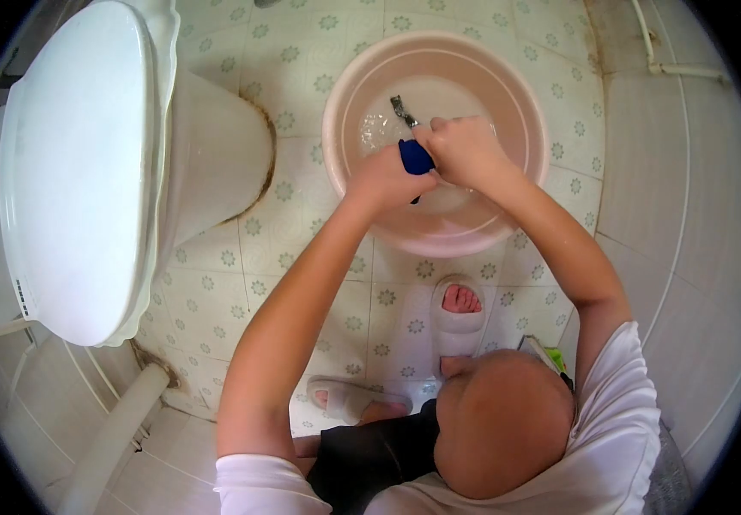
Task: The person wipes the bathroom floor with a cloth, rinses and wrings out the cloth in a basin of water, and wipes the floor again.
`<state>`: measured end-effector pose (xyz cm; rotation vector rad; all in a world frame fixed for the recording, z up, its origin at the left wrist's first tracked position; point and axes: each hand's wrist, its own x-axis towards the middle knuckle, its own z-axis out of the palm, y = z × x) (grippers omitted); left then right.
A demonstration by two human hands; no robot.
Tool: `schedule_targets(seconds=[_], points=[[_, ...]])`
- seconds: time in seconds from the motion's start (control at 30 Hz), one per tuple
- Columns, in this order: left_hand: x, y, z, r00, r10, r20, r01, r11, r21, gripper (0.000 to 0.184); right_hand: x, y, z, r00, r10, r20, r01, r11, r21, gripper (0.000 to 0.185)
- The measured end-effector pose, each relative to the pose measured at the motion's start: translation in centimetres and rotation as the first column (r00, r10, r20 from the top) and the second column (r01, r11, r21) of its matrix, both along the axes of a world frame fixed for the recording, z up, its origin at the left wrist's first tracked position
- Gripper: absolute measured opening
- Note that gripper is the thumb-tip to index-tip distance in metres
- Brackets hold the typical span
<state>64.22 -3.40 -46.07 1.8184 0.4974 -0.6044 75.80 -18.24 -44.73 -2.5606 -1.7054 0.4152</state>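
Over a pink plastic basin point(520, 103) with cloudy, bubbly water, my two hands are close together. My left hand point(385, 180) is closed around a small dark blue cloth item point(416, 157), part of which sticks out between the hands. Beside it my right hand point(466, 153) is also closed, gripping the item's near side. A dark, shiny strip point(401, 112) reaches out from under the right hand toward the far side of the basin. Whether the strip belongs to the cloth I cannot tell. A small dark end shows below the left hand.
To the left stands a white toilet point(78, 172) with its lid down. A pipe point(121, 433) runs along the lower left. My slippered feet point(460, 318) are on the flower-patterned tile floor point(302, 257) just below the basin. A tiled wall point(653, 189) rises at the right.
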Motion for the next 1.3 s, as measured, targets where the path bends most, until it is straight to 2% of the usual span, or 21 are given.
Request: schedule_targets(seconds=[0.1,0.17,0.23,0.3,0.4,0.43,0.47,0.53,0.6,0.63,0.73,0.83,0.93,1.0,1.07,1.17,1.27,1.3], points=[[-0.4,-1.5,1.3,0.962,0.268,0.043,-0.267,0.963,-0.023,0.049,0.0,-0.1,0.1,0.995,0.009,0.098,-0.015,0.998,0.061,0.029],[-0.6,-2.9,0.5,0.906,0.368,0.209,-0.405,0.897,0.177,0.049,0.0,-0.1,0.4,0.991,-0.001,0.136,-0.008,0.998,0.064,0.032],[-0.8,-3.3,0.9,0.889,0.356,0.288,-0.437,0.846,0.305,0.05,-0.3,0.1,1.5,0.987,-0.025,0.156,0.022,0.999,0.023,0.038],[-0.9,-3.3,1.2,0.926,0.271,0.262,-0.358,0.849,0.388,0.052,-0.6,0.2,2.6,0.987,-0.041,0.156,0.039,0.999,0.011,0.046],[-0.7,-2.8,0.7,0.98,0.198,0.005,-0.192,0.942,0.275,0.057,0.1,0.1,3.9,0.994,-0.065,0.084,0.061,0.997,0.056,0.059],[-0.8,-2.6,0.7,0.957,0.276,-0.087,-0.268,0.959,0.092,0.054,0.5,-0.2,4.0,0.996,-0.073,0.047,0.069,0.994,0.081,0.064],[-1.0,-2.4,0.7,0.924,0.33,-0.191,-0.351,0.932,-0.086,0.051,1.0,-0.5,3.6,0.997,-0.067,0.033,0.058,0.975,0.217,0.068],[-1.0,-2.3,1.5,0.847,0.393,-0.358,-0.521,0.748,-0.412,0.041,1.8,-1.2,2.4,0.999,-0.048,0.011,0.037,0.879,0.475,0.076],[-1.3,-2.3,2.7,0.771,0.414,-0.483,-0.633,0.415,-0.654,0.029,1.7,-2.1,1.8,0.996,-0.061,0.067,0.009,0.807,0.59,0.081],[-1.3,-2.1,3.6,0.737,0.365,-0.569,-0.669,0.277,-0.689,0.025,1.7,-2.5,1.5,0.993,-0.07,0.094,-0.007,0.766,0.642,0.084],[-1.8,-2.0,4.5,0.713,0.208,-0.669,-0.678,-0.036,-0.734,0.029,1.3,-4.0,-1.8,0.972,0.104,0.213,-0.23,0.626,0.745,0.07],[-2.7,-3.2,3.9,0.789,0.057,-0.612,-0.581,-0.255,-0.773,0.034,1.1,-3.9,-3.2,0.961,0.163,0.225,-0.277,0.511,0.814,0.057],[-3.5,-4.7,3.6,0.851,-0.043,-0.523,-0.488,-0.431,-0.759,0.039,1.7,-3.2,-2.7,0.949,0.299,0.103,-0.235,0.446,0.864,0.067],[-3.8,-5.0,3.2,0.882,-0.064,-0.466,-0.425,-0.534,-0.731,0.043,1.5,-2.7,-2.2,0.954,0.3,0.014,-0.182,0.54,0.822,0.078],[-3.9,-5.2,2.3,0.908,-0.077,-0.412,-0.372,-0.6,-0.708,0.044,1.1,-2.6,-1.2,0.956,0.291,-0.044,-0.144,0.592,0.793,0.08],[-4.0,-5.4,1.8,0.938,-0.092,-0.335,-0.308,-0.668,-0.678,0.046,0.4,-1.3,-0.6,0.935,0.33,-0.132,-0.039,0.464,0.885,0.07],[-4.5,-5.6,2.2,0.933,-0.126,-0.336,-0.332,-0.659,-0.675,0.049,0.0,-0.2,-1.7,0.948,0.289,-0.13,0.014,0.372,0.928,0.05],[-4.6,-5.7,2.0,0.942,-0.128,-0.31,-0.311,-0.684,-0.66,0.049,0.1,-0.3,-1.5,0.917,0.348,-0.196,0.041,0.406,0.913,0.044]])
